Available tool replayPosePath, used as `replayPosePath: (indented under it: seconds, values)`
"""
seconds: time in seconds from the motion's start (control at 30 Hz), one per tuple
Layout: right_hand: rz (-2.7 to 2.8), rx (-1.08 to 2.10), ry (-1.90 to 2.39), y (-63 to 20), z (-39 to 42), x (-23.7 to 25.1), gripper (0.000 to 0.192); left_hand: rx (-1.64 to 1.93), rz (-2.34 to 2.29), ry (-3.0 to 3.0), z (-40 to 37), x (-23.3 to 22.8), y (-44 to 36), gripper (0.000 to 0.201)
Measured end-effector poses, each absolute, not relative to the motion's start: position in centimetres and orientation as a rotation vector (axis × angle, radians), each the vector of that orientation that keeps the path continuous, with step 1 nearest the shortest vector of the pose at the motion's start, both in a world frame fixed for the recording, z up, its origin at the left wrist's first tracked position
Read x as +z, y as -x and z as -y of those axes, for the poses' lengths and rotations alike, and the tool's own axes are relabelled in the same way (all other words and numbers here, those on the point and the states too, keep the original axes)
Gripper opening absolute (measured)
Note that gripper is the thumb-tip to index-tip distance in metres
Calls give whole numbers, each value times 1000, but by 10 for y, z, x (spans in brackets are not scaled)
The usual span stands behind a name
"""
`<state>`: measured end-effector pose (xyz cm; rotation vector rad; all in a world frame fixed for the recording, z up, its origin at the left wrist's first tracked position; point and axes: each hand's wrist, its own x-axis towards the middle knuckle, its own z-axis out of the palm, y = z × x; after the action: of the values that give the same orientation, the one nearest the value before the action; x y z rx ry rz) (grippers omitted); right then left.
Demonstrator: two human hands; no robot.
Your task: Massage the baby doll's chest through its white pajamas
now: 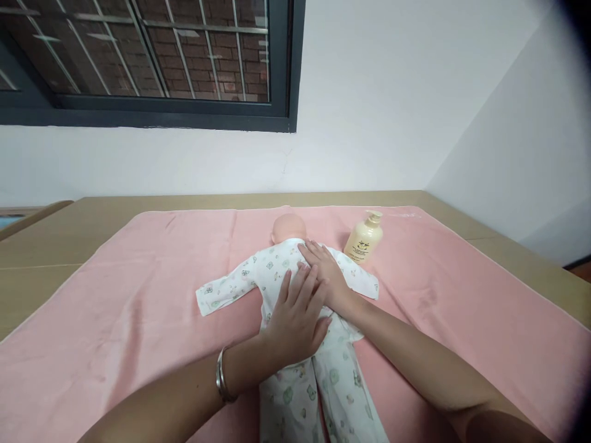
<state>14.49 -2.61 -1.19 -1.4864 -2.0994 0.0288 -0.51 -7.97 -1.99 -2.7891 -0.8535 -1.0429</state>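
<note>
A baby doll [290, 227] lies stretched out, its bald head at the far end and no face showing. It wears a white printed top [274, 264] and matching trousers [295, 400], with the sleeves spread to both sides. My left hand [298, 317] rests flat on the middle of the doll's torso, fingers extended. Just beyond it, my right hand [327, 274] lies flat on the upper torso near the right shoulder. The left fingertips overlap or come close to the right hand. A silver bangle [222, 375] circles my left wrist.
A cream pump bottle [364, 237] stands or leans on the pink cloth [175, 258], beyond the doll's right sleeve. The cloth covers a wooden surface [369, 199] that meets a white wall [369, 111]. A dark-framed window [286, 117] is at upper left.
</note>
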Motion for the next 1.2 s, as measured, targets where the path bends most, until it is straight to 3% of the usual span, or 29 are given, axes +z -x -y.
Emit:
replayPosePath:
  seconds: [0.23, 0.4, 0.5, 0.67, 0.87, 1.07, 1.2]
  values:
    - [2167, -240, 1407, -126, 58, -19, 46, -1397, 170, 2930, 72, -28, 32, 50]
    - [2383, -211, 1157, -131, 89, -21, 55, -1945, 651, 2714, 61, -26, 33, 46]
    - [2437, -142, 1207, -138, 101, -19, 56, -2075, 1000, 2587, 48, -27, 25, 42]
    - [2282, -51, 1360, -139, 108, -31, 59, -1740, 1295, 2647, 31, -37, 15, 39]
    - [1963, 98, 1578, -135, 107, -43, 67, -1513, 1431, 2643, 30, -38, 12, 50]
    - [1910, 56, 1858, -114, 127, -32, 66, -1103, 1761, 2630, 38, -11, 11, 54]
    - [2052, 17, 1854, -103, 149, -33, 65, -1071, 1850, 2595, 33, 12, 15, 46]
